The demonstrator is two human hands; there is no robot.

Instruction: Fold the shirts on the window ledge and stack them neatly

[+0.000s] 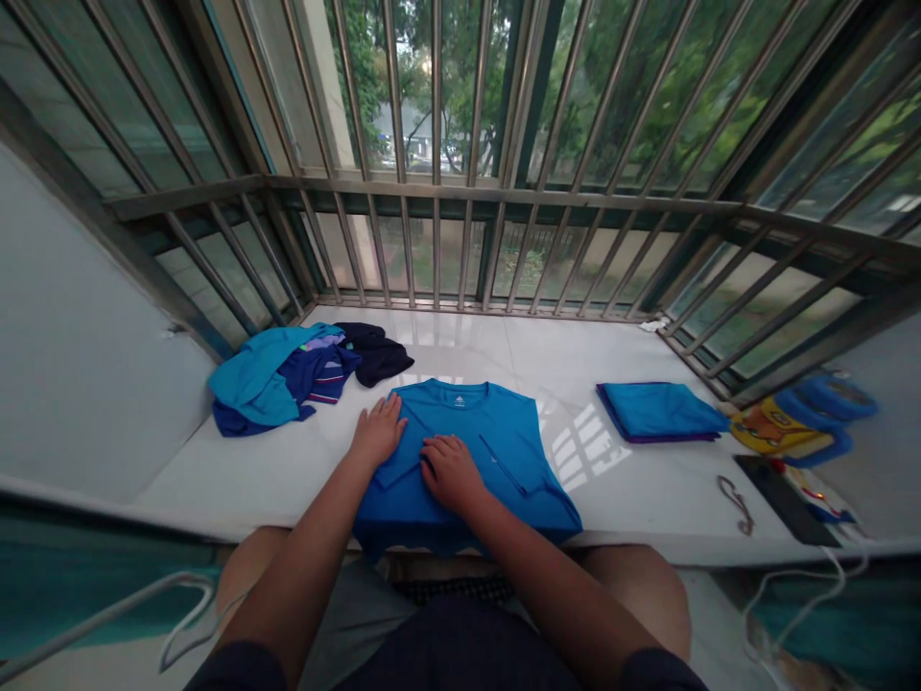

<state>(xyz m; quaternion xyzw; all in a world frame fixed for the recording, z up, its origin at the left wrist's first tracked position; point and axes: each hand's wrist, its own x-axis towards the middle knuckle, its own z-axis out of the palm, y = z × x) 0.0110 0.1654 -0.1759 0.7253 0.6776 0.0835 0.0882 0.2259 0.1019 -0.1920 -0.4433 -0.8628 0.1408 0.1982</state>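
A blue T-shirt (453,461) lies spread on the white ledge in front of me, collar at the far side. Its near hem hangs over the ledge's front edge. One sleeve is folded inward on the left, and on the right a dark slit-like line shows on the cloth. My left hand (378,432) rests on the shirt's left edge, fingers stretched forward. Flat on the middle of the shirt, beside the folded sleeve, is my right hand (453,470) with its fingers extended. Neither hand has cloth gripped in it.
Crumpled clothes (288,374) in blue and dark colours are heaped at the left. A folded blue stack (658,411) lies at the right. Beyond it are a yellow-and-blue jug (791,417), a dark phone-like slab (781,499) and a cord (735,504). Metal bars line the window behind.
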